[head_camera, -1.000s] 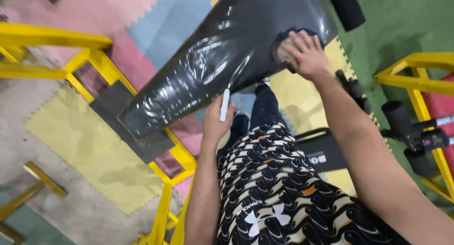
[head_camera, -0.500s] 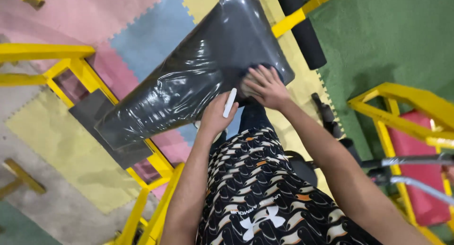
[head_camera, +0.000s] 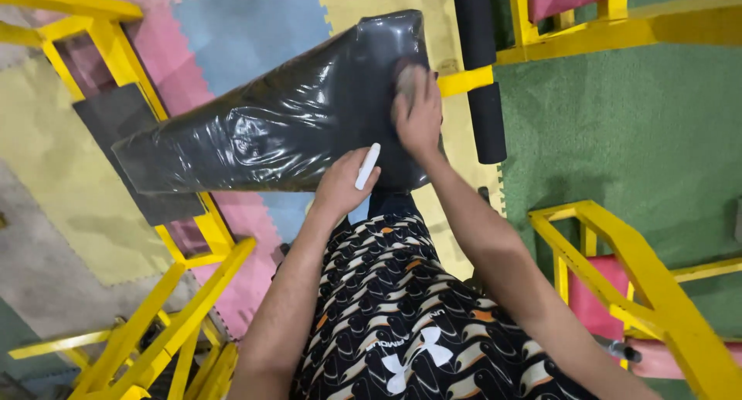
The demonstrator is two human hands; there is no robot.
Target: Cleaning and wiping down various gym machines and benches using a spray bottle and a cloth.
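Foam puzzle mats (head_camera: 232,21) in pink, blue and yellow are covering the floor on the left, giving way to bare grey concrete (head_camera: 46,268) at the lower left. Green carpet (head_camera: 618,129) is spreading across the right side. Yellow metal frames (head_camera: 618,261) are standing all around, and a black padded roller (head_camera: 479,68) is lying along the carpet's edge.

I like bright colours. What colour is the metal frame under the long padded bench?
Yellow metal frame, clearest in the head view.
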